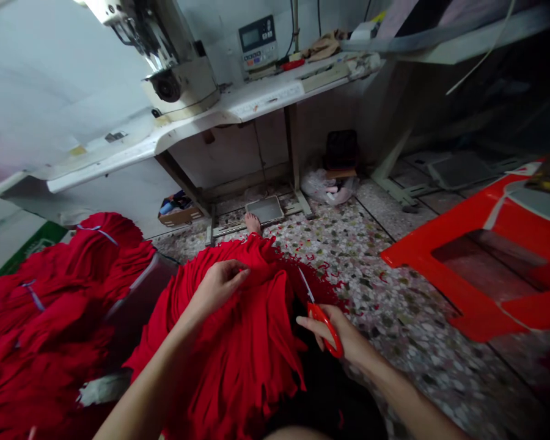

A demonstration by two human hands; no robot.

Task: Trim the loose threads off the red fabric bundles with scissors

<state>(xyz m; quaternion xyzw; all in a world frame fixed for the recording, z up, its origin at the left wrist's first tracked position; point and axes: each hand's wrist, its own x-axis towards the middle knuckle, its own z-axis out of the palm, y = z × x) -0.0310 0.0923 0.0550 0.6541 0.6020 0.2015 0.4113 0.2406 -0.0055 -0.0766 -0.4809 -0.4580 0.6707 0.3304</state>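
A large heap of thin red fabric pieces (pixel 238 342) lies over my lap and hangs toward the floor. My left hand (pixel 220 284) rests on top of it, fingers curled and thumb close to them, on a fold of the red fabric. To the right of the heap, my right hand (pixel 337 333) grips scissors (pixel 321 324) by their orange-red handles. The blades point up and away, looking closed, beside the heap's right edge. Where the left fingertips meet the cloth is partly hidden.
Bundles of red fabric (pixel 101 250), tied with pale strips, fill a container at left. Ahead stands a sewing machine (pixel 183 85) on a white table (pixel 266 101) with a control panel (pixel 259 46). An orange plastic stool (pixel 421 244) is at right. Red scraps (pixel 323 269) litter the speckled floor.
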